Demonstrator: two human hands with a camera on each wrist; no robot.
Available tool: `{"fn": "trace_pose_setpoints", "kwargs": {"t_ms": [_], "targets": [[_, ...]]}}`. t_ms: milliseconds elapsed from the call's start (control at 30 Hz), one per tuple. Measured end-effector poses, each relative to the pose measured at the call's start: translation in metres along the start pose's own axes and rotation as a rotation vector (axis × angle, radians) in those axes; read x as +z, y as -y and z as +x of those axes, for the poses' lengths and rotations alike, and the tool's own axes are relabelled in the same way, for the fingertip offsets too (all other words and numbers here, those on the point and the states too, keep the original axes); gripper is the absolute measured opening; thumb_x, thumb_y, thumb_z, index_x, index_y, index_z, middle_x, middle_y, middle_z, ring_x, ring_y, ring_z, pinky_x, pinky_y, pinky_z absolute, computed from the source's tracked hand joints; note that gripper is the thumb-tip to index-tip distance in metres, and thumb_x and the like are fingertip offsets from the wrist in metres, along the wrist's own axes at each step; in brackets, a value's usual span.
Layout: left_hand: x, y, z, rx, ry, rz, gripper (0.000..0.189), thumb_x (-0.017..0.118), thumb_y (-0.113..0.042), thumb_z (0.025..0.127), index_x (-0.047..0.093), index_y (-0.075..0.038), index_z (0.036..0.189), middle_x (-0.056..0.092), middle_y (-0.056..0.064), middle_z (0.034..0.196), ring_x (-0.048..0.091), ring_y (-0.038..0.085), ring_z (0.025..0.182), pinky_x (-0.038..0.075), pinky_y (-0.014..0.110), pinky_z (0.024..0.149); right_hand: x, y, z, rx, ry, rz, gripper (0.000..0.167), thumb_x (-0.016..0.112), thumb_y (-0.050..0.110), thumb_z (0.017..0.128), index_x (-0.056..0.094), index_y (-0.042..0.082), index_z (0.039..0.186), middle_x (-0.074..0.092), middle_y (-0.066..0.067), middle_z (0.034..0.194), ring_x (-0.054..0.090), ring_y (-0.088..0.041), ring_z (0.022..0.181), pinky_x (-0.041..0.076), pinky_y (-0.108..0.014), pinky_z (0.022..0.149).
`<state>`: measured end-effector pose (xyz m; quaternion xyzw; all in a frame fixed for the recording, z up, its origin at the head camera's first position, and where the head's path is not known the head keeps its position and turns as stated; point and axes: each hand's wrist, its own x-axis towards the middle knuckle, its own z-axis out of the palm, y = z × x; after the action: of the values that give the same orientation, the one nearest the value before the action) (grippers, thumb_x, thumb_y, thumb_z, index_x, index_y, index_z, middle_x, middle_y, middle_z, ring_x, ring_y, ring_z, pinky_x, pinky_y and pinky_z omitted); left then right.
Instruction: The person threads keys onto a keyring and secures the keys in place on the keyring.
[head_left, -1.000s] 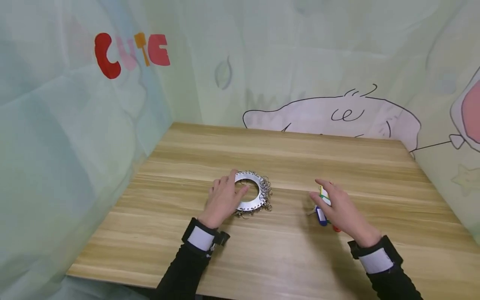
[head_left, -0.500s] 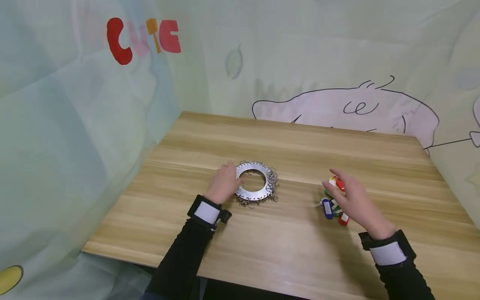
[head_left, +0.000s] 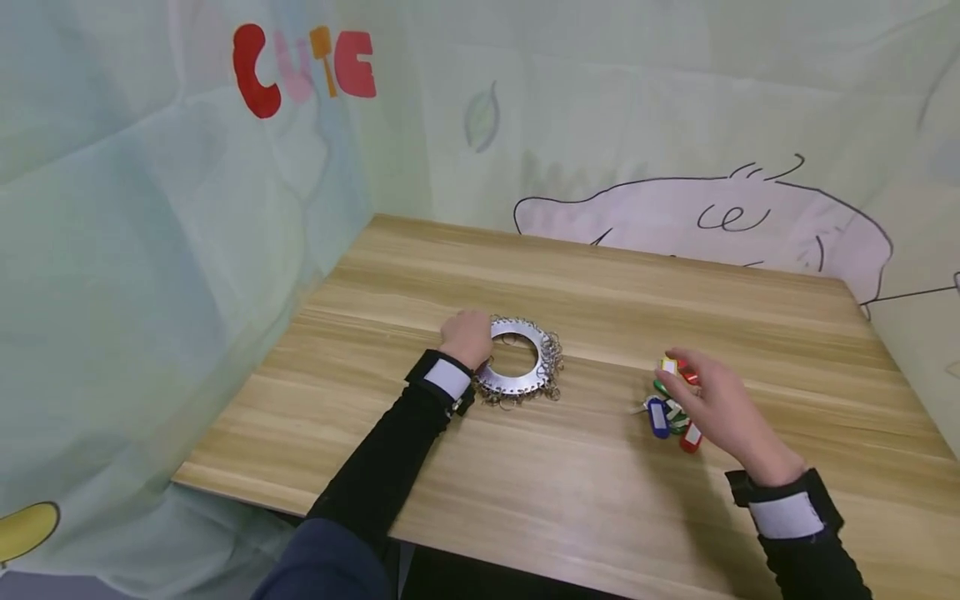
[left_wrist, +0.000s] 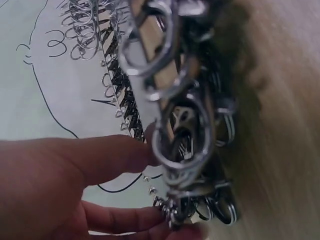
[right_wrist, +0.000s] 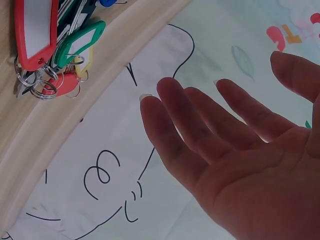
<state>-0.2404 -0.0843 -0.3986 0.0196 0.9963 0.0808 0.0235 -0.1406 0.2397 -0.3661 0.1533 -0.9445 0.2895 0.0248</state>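
A flat silver metal ring (head_left: pixel 510 385), hung all around with small split rings (left_wrist: pixel 187 164), sits left of centre in the head view. My left hand (head_left: pixel 467 336) grips its left side. In the left wrist view the thumb (left_wrist: pixel 112 156) and fingers pinch the edge among the split rings. My right hand (head_left: pixel 723 408) hovers with relaxed fingers beside and partly over a pile of keys with coloured tags. A blue tag (head_left: pixel 658 418) and a red tag (head_left: pixel 692 437) show there. The right wrist view shows a green tag (right_wrist: pixel 80 42) too, and the palm holding nothing.
The wooden table (head_left: pixel 480 475) carries the ring and the keys. Its front edge runs near the body. A printed cloth (head_left: pixel 225 250) hangs along the left side and behind the table.
My left hand has curled its fingers in on the ring's left side and turned at the wrist. My right hand stays by the keys, shifted off them a little. The head view has shifted.
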Motion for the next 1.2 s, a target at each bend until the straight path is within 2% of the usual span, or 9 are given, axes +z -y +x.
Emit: {"fn": "trace_pose_setpoints", "kwargs": {"t_ms": [167,300,433,533,600,700,800,933,1200], "targets": [[0.007,-0.001,0.004,0.072,-0.033,-0.019,0.010,0.059,0.000,0.083,0.068,-0.002,0.086,0.072,0.016,0.098,0.069,0.032,0.089,0.058,0.043,0.068,-0.001,-0.003,-0.004,-0.001,0.010,-0.018,0.049,0.054,0.032,0.098,0.052,-0.004,0.131,0.062,-0.028,0.121,0.062,-0.038,0.102,0.051,-0.055,0.085],[-0.001,-0.001,0.002,0.150,-0.108,-0.014,0.009,0.058,0.002,0.084,0.066,-0.002,0.083,0.071,0.014,0.090,0.069,0.029,0.083,0.057,0.040,0.065,-0.002,-0.003,-0.003,0.006,0.013,-0.018,0.049,0.054,0.032,0.098,0.052,-0.005,0.130,0.063,-0.027,0.117,0.062,-0.039,0.099,0.051,-0.054,0.081],[-0.029,-0.010,-0.012,0.219,-0.269,0.161,0.015,0.059,0.008,0.081,0.064,-0.005,0.074,0.067,0.008,0.074,0.061,0.017,0.063,0.051,0.028,0.050,-0.002,-0.003,-0.003,0.012,0.029,-0.026,0.049,0.053,0.034,0.099,0.053,-0.004,0.130,0.063,-0.027,0.118,0.063,-0.039,0.100,0.052,-0.054,0.082],[-0.061,-0.015,-0.024,0.217,-0.392,0.326,0.015,0.059,0.010,0.078,0.067,-0.002,0.082,0.065,0.008,0.075,0.054,0.011,0.055,0.044,0.021,0.042,0.000,-0.004,0.000,-0.003,0.029,-0.025,0.047,0.054,0.031,0.098,0.053,-0.004,0.129,0.063,-0.027,0.120,0.063,-0.038,0.099,0.052,-0.055,0.083],[-0.080,-0.015,-0.026,0.234,-0.472,0.318,0.017,0.060,0.009,0.080,0.065,0.001,0.093,0.063,0.011,0.082,0.054,0.014,0.055,0.045,0.023,0.042,0.000,-0.004,0.003,-0.009,0.029,-0.022,0.046,0.054,0.029,0.098,0.053,-0.004,0.129,0.062,-0.028,0.121,0.063,-0.038,0.100,0.051,-0.056,0.084],[-0.101,-0.009,-0.021,0.277,-0.556,0.192,0.022,0.061,0.006,0.084,0.056,0.003,0.106,0.059,0.016,0.094,0.061,0.022,0.062,0.052,0.029,0.049,-0.001,-0.004,0.006,-0.016,0.021,-0.020,0.044,0.055,0.027,0.098,0.053,-0.004,0.129,0.062,-0.028,0.121,0.063,-0.038,0.100,0.051,-0.057,0.085],[-0.113,0.001,-0.014,0.315,-0.531,0.018,0.025,0.062,0.004,0.082,0.055,0.003,0.106,0.057,0.017,0.095,0.062,0.028,0.070,0.055,0.035,0.057,0.000,-0.004,0.007,-0.013,0.031,-0.021,0.045,0.056,0.028,0.098,0.054,-0.004,0.129,0.061,-0.028,0.122,0.063,-0.039,0.100,0.052,-0.055,0.084],[-0.126,0.015,-0.002,0.357,-0.419,-0.125,0.030,0.063,0.003,0.078,0.061,0.003,0.108,0.056,0.016,0.096,0.057,0.026,0.076,0.053,0.036,0.066,0.001,-0.004,0.007,-0.005,0.039,-0.014,0.044,0.056,0.028,0.097,0.054,-0.004,0.129,0.062,-0.029,0.121,0.064,-0.040,0.098,0.054,-0.053,0.081],[-0.143,0.023,0.012,0.561,-0.275,-0.197,0.023,0.063,0.004,0.075,0.059,0.001,0.097,0.052,0.015,0.097,0.051,0.024,0.084,0.046,0.032,0.075,0.002,-0.009,0.006,-0.036,0.025,-0.009,0.040,0.057,0.024,0.097,0.057,-0.007,0.123,0.064,-0.027,0.116,0.065,-0.037,0.094,0.055,-0.050,0.079]]}}
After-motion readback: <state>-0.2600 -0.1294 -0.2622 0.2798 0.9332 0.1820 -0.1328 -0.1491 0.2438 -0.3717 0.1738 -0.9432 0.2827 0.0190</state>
